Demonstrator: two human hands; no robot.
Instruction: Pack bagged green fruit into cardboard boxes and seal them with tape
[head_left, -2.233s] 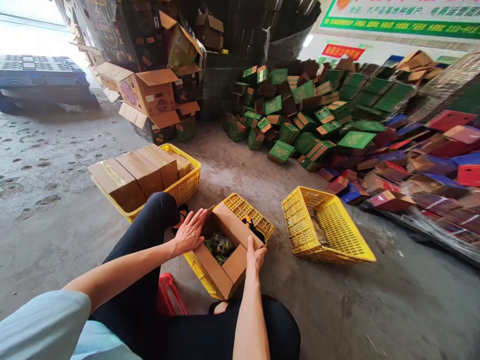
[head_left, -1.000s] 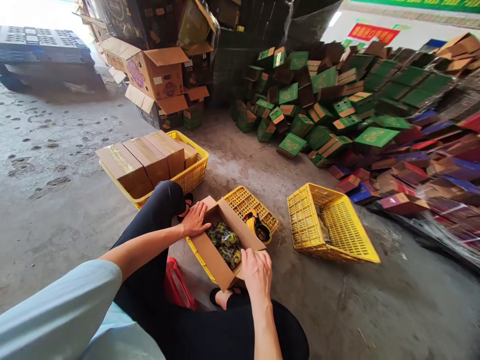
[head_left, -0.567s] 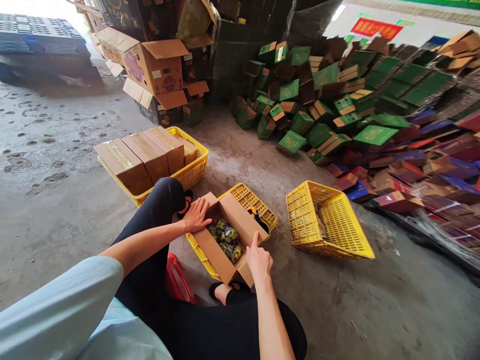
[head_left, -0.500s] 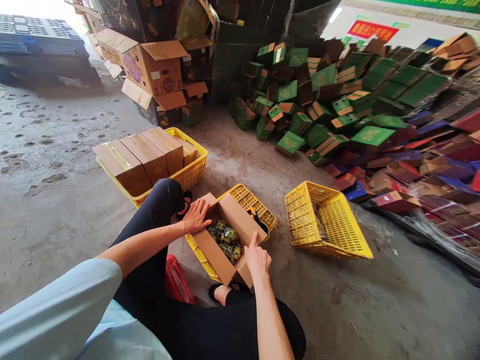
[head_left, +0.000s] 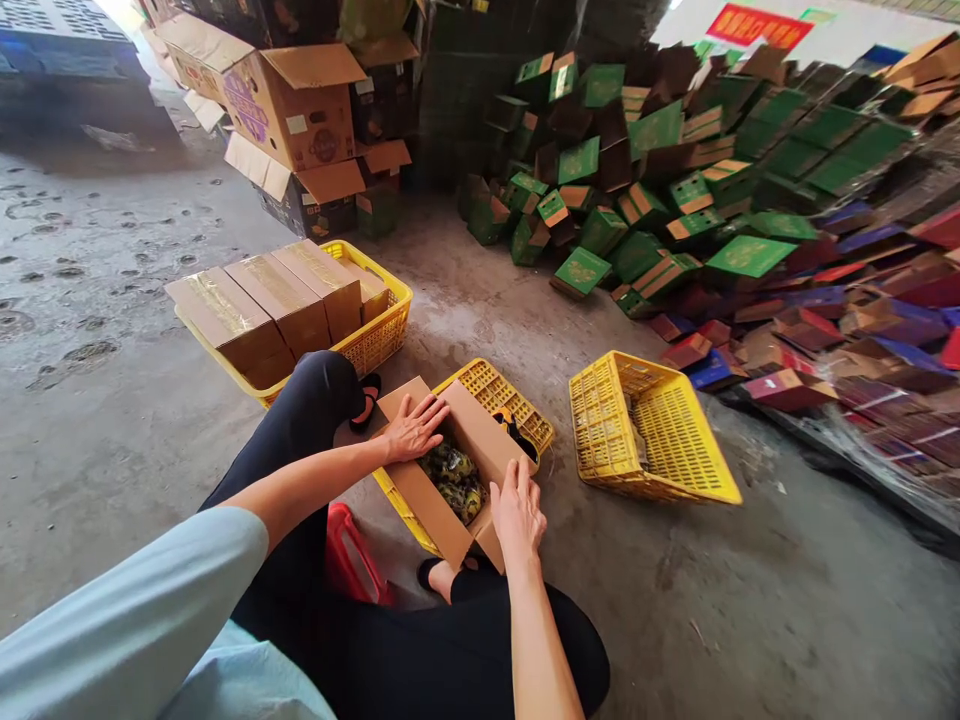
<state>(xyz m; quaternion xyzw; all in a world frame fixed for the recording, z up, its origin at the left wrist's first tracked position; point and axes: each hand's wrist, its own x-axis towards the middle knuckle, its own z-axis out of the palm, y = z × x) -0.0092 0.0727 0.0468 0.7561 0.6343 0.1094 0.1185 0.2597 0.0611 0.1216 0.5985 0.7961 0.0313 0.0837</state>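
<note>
An open brown cardboard box point(head_left: 424, 505) rests on an upturned yellow crate point(head_left: 495, 392) between my knees. Green wrapped items point(head_left: 454, 482) fill its inside. My left hand point(head_left: 415, 427) lies flat, fingers spread, on the far end flap, pressing it over the contents. At the near end my right hand point(head_left: 516, 506) rests with fingers stretched out on the other flap. A dark tape dispenser point(head_left: 519, 434) sits on the crate just behind the box, partly hidden by a side flap.
A yellow crate point(head_left: 375, 340) of sealed brown boxes stands at the left. A second yellow crate point(head_left: 654, 430) lies tipped at the right. Green, red and blue cartons point(head_left: 675, 220) are heaped behind. Large cartons point(head_left: 296, 110) are stacked at the back left. A red stool point(head_left: 349, 560) is under me.
My left hand slid further over the far flap, folding it down. My right hand went from a pointed finger to a flat palm on the near flap. The view tilted down slightly.
</note>
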